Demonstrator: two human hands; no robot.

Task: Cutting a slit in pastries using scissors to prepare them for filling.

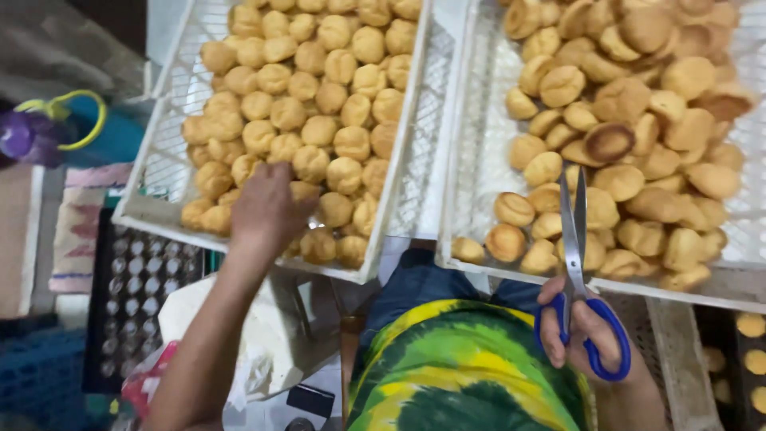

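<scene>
My left hand (pixel 265 209) reaches into the near corner of the left white tray (pixel 156 172), fingers down among the round golden buns (pixel 319 120); whether it grips one I cannot tell. My right hand (pixel 589 335) holds blue-handled scissors (pixel 576 239) upright, blades slightly apart, pointing over the near edge of the right white tray (pixel 479 128). That tray is heaped with browner, flatter buns (pixel 630 120), some showing dark undersides.
Both trays sit side by side, tilted toward me. A black perforated crate (pixel 136 287) and white plastic bags (pixel 263 335) lie below the left tray. A purple bottle with a yellow loop (pixel 40 128) stands far left. More buns (pixel 750 351) show at lower right.
</scene>
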